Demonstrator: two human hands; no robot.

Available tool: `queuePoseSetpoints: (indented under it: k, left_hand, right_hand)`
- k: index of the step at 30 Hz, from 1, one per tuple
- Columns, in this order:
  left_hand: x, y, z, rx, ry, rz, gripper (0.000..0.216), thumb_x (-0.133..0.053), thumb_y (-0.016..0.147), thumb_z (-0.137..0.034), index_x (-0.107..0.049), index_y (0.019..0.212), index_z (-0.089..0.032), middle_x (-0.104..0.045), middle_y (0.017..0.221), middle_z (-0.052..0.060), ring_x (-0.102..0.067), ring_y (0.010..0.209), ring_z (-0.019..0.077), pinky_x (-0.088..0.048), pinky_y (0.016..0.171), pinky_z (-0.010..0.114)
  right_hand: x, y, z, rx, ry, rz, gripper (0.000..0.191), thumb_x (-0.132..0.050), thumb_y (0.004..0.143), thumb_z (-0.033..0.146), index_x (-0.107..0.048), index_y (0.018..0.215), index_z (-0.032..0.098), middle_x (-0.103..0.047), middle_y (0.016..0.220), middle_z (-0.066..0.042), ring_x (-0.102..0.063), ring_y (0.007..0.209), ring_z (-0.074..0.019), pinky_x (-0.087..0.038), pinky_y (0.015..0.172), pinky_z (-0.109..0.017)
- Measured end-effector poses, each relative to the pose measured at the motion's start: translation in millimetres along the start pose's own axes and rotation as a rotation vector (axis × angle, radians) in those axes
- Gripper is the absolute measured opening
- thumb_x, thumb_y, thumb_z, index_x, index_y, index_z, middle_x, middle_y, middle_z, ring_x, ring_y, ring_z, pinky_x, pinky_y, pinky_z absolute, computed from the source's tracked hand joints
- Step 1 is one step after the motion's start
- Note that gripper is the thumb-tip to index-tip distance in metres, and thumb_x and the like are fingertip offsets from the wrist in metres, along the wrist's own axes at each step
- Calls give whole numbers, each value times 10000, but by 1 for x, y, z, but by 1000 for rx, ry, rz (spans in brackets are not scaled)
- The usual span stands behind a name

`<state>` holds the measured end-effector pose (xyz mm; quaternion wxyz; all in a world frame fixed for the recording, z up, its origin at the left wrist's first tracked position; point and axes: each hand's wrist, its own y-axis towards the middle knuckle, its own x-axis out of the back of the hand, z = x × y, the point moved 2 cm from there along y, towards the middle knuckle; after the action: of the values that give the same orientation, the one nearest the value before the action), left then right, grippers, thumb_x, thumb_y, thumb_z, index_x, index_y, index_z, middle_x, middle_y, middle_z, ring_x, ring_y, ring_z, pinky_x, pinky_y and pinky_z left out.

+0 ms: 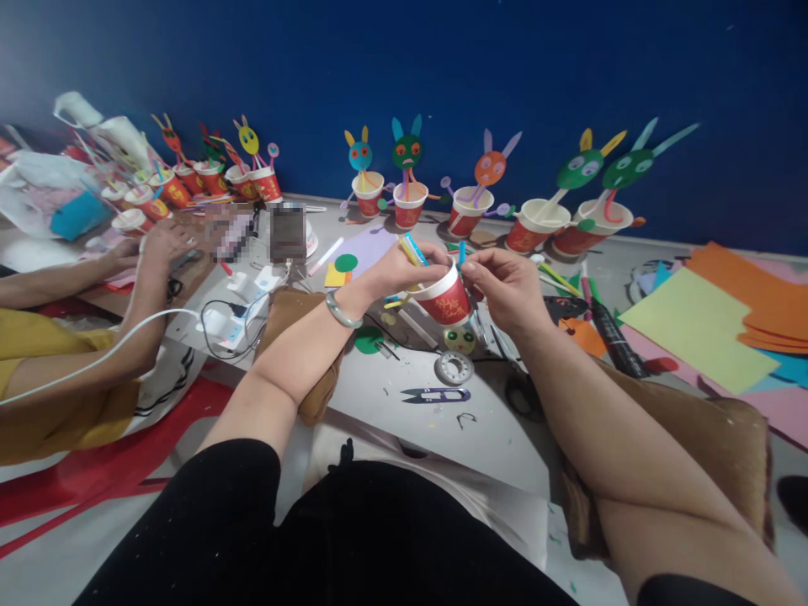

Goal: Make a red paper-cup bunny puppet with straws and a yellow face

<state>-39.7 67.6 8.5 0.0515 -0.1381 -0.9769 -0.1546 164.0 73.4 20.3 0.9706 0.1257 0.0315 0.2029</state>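
Observation:
My left hand (404,268) grips the rim of a red paper cup (445,300) held above the grey work surface (404,396), with a yellow and a blue strip (411,249) sticking up between its fingers. My right hand (505,286) is closed at the cup's other side, pinching a blue strip (462,253) at the rim. A grey bangle (341,313) circles my left wrist. Below the cup lie a green round paper face (460,339), a tape roll (453,367) and small blue snips (435,394).
Finished cup figures with paper animal heads (407,181) line the blue wall. Coloured paper sheets (700,324) lie at the right, with markers (609,332) beside them. Another person's arms (126,286) in a yellow sleeve work at the left near a charger and cables (231,324).

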Motion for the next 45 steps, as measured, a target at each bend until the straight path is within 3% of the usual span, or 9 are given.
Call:
queuePoseSetpoints:
  k: [8,14,27,35,40,45]
  left_hand:
    - [-1,-1,-2,24,50,-5,407,-958,787,-563,-814,852,-188,-841,985,59,-750,931,184,-560,899,360]
    - [-2,-2,-3,38,63,-8,402,-964,781,-549,-819,869,-184,-833,960,55,-723,901,173,-545,851,343]
    - [0,-1,-3,89,21,-18,401,-968,743,-545,-792,824,-194,-791,907,24,-656,820,140,-502,782,318]
    - [-3,-2,-5,79,69,-22,347,-969,794,-473,-789,847,-182,-820,970,52,-735,942,180,-548,909,346]
    - [-4,-2,-4,114,66,-29,302,-965,798,-412,-788,849,-173,-826,971,48,-716,931,164,-542,900,329]
    - [-4,-2,-3,107,55,-37,329,-949,768,-467,-801,849,-185,-814,935,34,-694,873,152,-519,827,318]
  right_hand:
    - [-1,-1,-3,14,-51,31,635,-981,731,802,-674,803,251,-569,661,33,-404,562,-113,-383,521,-291]
    - [-2,-2,-4,77,-143,30,599,-914,824,795,-649,824,259,-563,672,26,-467,611,-142,-425,566,-304]
    - [6,4,-8,-108,0,43,547,-1036,696,662,-688,809,255,-570,642,31,-401,538,-114,-293,493,-296]
    - [2,0,-4,-105,-18,43,518,-1023,721,623,-676,805,249,-606,697,19,-467,596,-125,-397,541,-290]
    - [0,-2,-7,-51,-50,31,466,-1001,771,599,-702,859,252,-682,775,-7,-557,671,-158,-474,592,-299]
    - [-2,-2,-9,-56,-82,19,469,-984,782,618,-689,862,261,-676,778,-13,-557,680,-172,-456,581,-305]
